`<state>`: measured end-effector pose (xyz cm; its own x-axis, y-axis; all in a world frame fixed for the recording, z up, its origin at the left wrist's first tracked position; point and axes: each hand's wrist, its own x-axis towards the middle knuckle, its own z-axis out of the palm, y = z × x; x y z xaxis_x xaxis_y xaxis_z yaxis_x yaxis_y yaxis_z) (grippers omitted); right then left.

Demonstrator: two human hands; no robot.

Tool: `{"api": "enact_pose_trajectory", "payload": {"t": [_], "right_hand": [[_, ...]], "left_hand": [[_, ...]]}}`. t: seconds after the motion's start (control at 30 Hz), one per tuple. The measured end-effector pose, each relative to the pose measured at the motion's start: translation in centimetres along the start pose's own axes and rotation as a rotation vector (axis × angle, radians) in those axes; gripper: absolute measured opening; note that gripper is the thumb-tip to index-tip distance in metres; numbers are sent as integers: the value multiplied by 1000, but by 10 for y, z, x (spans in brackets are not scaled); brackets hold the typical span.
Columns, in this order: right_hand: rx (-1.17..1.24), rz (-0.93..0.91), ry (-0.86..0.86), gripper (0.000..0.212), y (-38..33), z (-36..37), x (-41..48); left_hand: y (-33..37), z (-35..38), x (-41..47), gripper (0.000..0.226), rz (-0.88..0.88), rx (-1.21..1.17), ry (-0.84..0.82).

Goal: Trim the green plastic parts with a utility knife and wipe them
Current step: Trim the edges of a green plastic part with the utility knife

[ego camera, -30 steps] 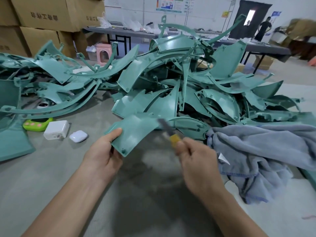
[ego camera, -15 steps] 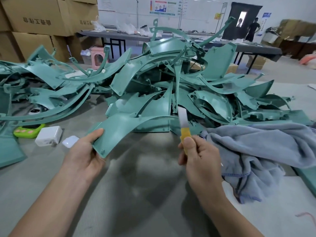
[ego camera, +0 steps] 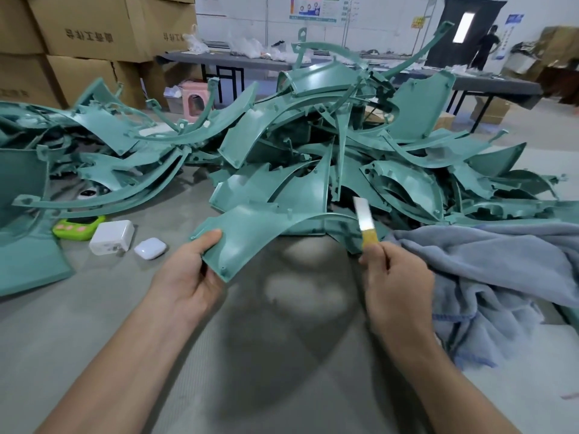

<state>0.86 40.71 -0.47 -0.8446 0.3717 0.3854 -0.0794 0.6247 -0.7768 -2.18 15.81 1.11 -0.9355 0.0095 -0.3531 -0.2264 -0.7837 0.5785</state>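
My left hand (ego camera: 188, 277) grips the near end of a curved green plastic part (ego camera: 250, 233), thumb on top, and holds it above the grey mat. Its far end runs right toward the pile of green parts (ego camera: 329, 151) behind it. My right hand (ego camera: 398, 277) holds a utility knife (ego camera: 365, 222) by its yellow handle. The bare blade points up and a little left, just beside the part's right stretch; I cannot tell whether it touches. A grey-blue cloth (ego camera: 488, 267) lies crumpled to the right of that hand.
A green device (ego camera: 78, 227), a white charger (ego camera: 111, 238) and a white earbud case (ego camera: 150, 249) lie on the mat at left. Cardboard boxes (ego camera: 87, 36) stack at the back left. Long tables (ego camera: 250, 62) stand behind the pile, and a person stands by the far door.
The knife swung from lying blurred and low against the part to standing blade up. My left hand still grips the same part, lifted slightly nearer.
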Motion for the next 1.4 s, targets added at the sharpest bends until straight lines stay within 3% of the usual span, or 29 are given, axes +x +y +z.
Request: {"api": "enact_pose_trajectory", "payload": {"t": [0.07, 0.17, 0.27, 0.33, 0.4, 0.47, 0.57, 0.63, 0.77, 0.93, 1.03, 1.17, 1.4], "right_hand": [[163, -129, -192, 38, -12, 5, -23], [79, -229, -457, 37, -22, 20, -43], [3, 48, -240, 40, -15, 21, -24], [244, 278, -141, 47, -8, 12, -11], [581, 389, -222, 40, -7, 7, -7], [778, 352, -408, 32, -13, 9, -13], [918, 270, -603, 38, -24, 15, -21], [913, 226, -550, 37, -29, 16, -23], [825, 129, -472, 33, -29, 11, -30], [605, -85, -439, 20, -28, 1, -36], [472, -205, -479, 20, -23, -4, -38], [446, -208, -560, 24, -22, -6, -34], [605, -212, -630, 23, -17, -10, -26]], "left_hand": [[-1, 1, 1, 16, 8, 9, 13], [-4, 0, 1, 17, -9, 26, 11], [-2, -3, -1, 17, 9, 39, -14], [0, -3, -2, 17, 23, 16, -20], [-1, 0, 1, 19, 43, 18, -32], [-8, 4, 2, 23, 58, 60, -56], [-20, 3, 0, 37, 42, 166, -130], [-21, -2, -3, 41, 9, 246, -165], [-12, -8, -4, 27, -37, 398, -193], [28, -19, 3, 46, 79, 98, -266], [30, -27, 1, 48, -28, 323, -368], [10, -25, -7, 67, -249, 596, -529], [11, -32, -7, 55, -110, 772, -623]]}}
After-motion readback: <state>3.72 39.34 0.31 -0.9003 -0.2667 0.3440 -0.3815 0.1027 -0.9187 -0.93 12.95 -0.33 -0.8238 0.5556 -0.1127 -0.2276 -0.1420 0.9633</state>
